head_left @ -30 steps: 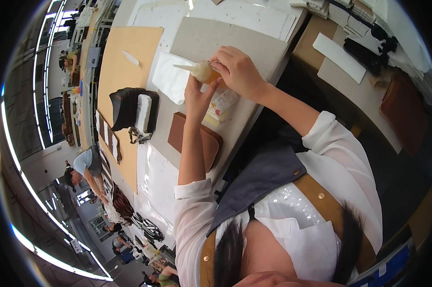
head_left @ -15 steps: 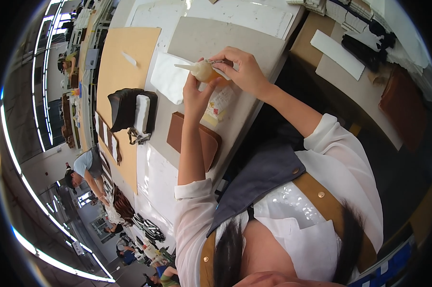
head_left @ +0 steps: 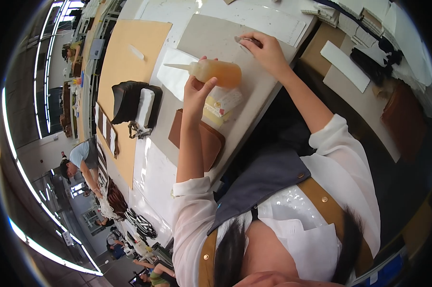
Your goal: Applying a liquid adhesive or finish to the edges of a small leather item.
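My left hand (head_left: 199,93) is closed around a translucent squeeze bottle (head_left: 225,74) with amber liquid inside. The bottle lies nearly level, its long pale nozzle pointing left. To the right and farther away, my right hand (head_left: 265,50) pinches a small greyish piece (head_left: 238,39), too small to make out, above the grey board (head_left: 211,36). Beneath the bottle lies a white and yellow packet (head_left: 220,106). A brown leather piece (head_left: 204,138), wallet-like in shape, rests on the table beside my left forearm. Under the nozzle is a white sheet (head_left: 170,76).
A black leather bag (head_left: 127,103) with white padding sits on a tan board (head_left: 149,36) at the left. A white plastic sliver (head_left: 137,51) lies on that board. At the right, another table holds a white strip (head_left: 345,67) and brown leather (head_left: 403,117). A co-worker (head_left: 82,160) bends over striped material.
My right hand has moved away from the bottle to the right, still pinching the small piece. The bottle's amber body is now uncovered in my left hand.
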Demonstrator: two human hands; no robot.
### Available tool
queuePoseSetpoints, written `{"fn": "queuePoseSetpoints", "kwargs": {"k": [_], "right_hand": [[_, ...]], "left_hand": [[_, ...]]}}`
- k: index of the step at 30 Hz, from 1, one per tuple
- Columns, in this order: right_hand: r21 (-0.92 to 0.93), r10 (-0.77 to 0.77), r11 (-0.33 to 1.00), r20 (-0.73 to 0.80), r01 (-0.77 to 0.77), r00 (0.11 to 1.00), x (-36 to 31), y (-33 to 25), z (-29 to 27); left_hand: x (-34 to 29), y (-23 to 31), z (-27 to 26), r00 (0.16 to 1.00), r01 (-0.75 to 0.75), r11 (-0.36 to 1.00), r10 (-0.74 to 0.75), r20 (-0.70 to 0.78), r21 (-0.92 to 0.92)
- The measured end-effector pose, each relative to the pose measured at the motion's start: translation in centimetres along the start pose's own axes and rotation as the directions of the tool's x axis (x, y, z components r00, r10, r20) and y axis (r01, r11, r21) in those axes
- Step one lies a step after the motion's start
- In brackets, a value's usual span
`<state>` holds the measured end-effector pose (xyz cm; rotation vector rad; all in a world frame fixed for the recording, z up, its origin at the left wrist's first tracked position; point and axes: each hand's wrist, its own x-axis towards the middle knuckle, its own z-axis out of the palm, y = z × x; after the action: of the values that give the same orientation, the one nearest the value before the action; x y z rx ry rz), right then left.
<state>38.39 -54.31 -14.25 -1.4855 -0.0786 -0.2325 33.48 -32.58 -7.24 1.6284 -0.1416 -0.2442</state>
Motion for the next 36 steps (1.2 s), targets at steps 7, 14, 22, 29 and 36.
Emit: {"fn": "queuePoseSetpoints", "kwargs": {"k": [7,14,22,29,36], "right_hand": [[0.272,0.207,0.939,0.045,-0.211,0.977,-3.3,-2.2,-1.0],[0.406,0.144,0.895,0.136,-0.187,0.980,-5.1,-7.2,-0.5],[0.483,0.125,0.850,0.204,-0.211,0.971,-7.6,-9.0,0.9],[0.428,0.060,0.892,0.213,-0.149,0.975,-8.5,-9.8,1.4],[0.527,-0.012,0.847,0.151,-0.070,0.988,-8.5,-10.2,2.3]], "left_hand": [[-1.7,3.9,0.4,0.991,-0.100,0.958,0.120,0.058,-0.270],[-2.9,4.1,0.1,0.986,-0.138,0.960,0.156,0.057,-0.244],[-3.4,4.6,0.5,0.987,-0.134,0.939,0.154,0.040,-0.316],[-3.7,4.3,0.8,0.985,-0.152,0.910,0.170,0.013,-0.386],[-4.3,5.1,3.2,0.984,-0.168,0.932,0.141,-0.105,-0.321]]}}
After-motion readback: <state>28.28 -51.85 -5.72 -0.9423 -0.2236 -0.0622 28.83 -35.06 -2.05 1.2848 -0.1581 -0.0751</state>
